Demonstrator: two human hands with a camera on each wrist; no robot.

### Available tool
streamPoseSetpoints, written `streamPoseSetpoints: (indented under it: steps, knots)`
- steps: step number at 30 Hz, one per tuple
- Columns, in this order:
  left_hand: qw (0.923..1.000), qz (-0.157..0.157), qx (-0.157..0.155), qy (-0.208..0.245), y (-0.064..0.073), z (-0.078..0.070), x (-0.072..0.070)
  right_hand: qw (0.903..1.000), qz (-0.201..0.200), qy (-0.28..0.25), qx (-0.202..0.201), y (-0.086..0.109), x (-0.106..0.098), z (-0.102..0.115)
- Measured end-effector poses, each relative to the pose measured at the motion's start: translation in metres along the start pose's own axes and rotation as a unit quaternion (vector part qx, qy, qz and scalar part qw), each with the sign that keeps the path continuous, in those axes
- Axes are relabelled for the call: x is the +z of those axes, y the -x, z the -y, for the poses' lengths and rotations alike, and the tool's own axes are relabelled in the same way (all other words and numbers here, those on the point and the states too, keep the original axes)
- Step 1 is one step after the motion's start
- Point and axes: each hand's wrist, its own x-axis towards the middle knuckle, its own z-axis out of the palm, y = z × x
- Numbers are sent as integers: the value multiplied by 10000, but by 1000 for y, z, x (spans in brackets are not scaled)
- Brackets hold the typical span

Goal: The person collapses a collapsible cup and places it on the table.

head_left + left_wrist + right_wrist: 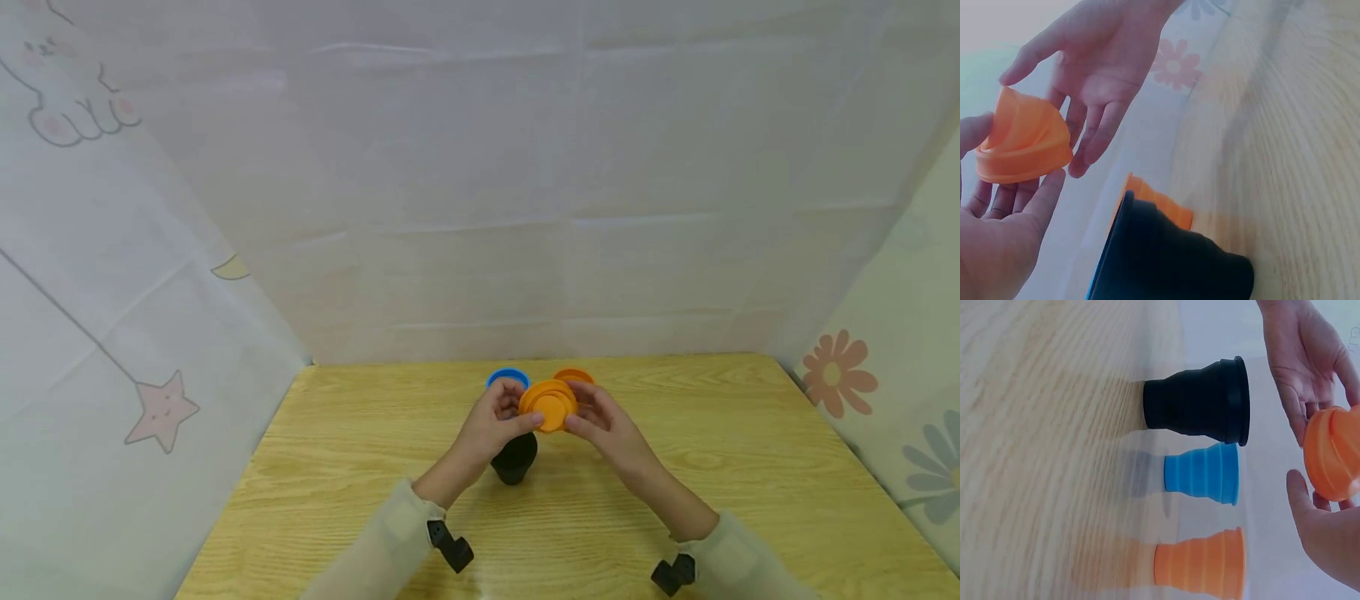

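Note:
Above the table, both hands hold an orange collapsible cup [551, 408], its folded side tilted and twisted in the left wrist view. My left hand [498, 421] grips its left edge with the thumb in front and fingers behind. On the opposite edge, my right hand [609, 425] has its thumb and fingers at the cup. Below and close to the left hand stands a black cup [513, 460], upright. Behind the hands are a blue cup [1201, 474] and a second orange cup [1200, 564], both upright with ribbed sides.
The wooden table [337, 500] runs back to a white cloth wall [450, 208]. Cloth sides with printed figures, such as a pink star [162, 411] and a flower [840, 373], flank it. Black wrist devices [450, 546] sit on the sleeves.

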Motion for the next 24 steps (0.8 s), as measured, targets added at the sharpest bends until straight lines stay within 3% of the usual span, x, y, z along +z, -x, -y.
streamPoseSetpoints:
  steps: [5,13,18,24]
  knots:
    - [9994,277,-42,-187,0,1,1,9996,178,-195,-61,1,1,-1]
    - [9915,661,-80,-1115,3,-5,-1,9979,373,375,-377,0,1,-1]
    - [9917,727,-112,-1057,0,-5,-4,9963,393,601,-476,-1,0,-2]
    - [9971,594,-42,-470,-2,-3,-6,9994,213,-76,-276,-2,-2,-6]
